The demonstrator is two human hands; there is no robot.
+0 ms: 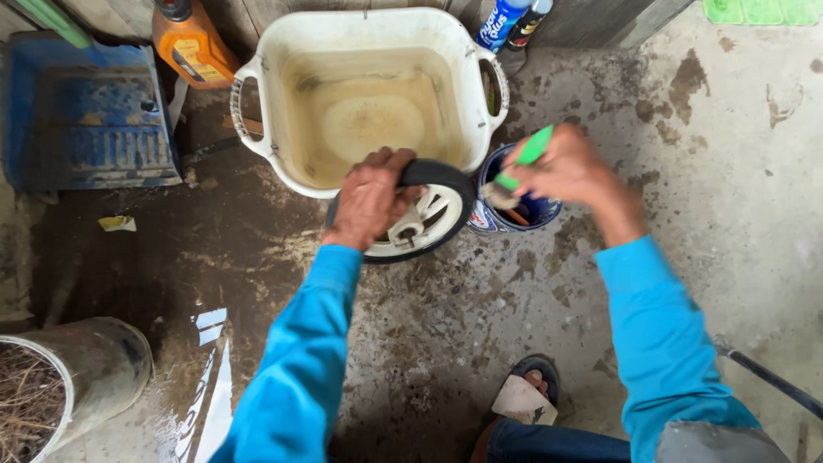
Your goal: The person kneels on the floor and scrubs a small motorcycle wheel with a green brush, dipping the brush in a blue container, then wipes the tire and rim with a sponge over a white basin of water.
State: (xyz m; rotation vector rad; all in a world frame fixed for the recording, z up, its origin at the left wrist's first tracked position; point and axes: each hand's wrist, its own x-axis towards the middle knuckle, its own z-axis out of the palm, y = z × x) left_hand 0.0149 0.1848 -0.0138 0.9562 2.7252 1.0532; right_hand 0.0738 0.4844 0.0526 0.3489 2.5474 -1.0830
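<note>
My left hand [370, 199] grips the black tyre of a small wheel with a white spoked hub [424, 219], holding it on edge over the wet concrete floor. My right hand [570, 169] holds a green-handled brush [519, 167], its bristle end pointing at the wheel's right side, just above a small blue tin [531, 212]. The brush is blurred by motion. Both arms wear bright blue sleeves.
A cream plastic tub [257, 141] of murky water sits just behind the wheel. An orange jug [190, 43] and a blue plastic box [77, 111] lie at back left, bottles [501, 21] at back right. A grey bucket [94, 364] stands at lower left, my sandalled foot [527, 394] below.
</note>
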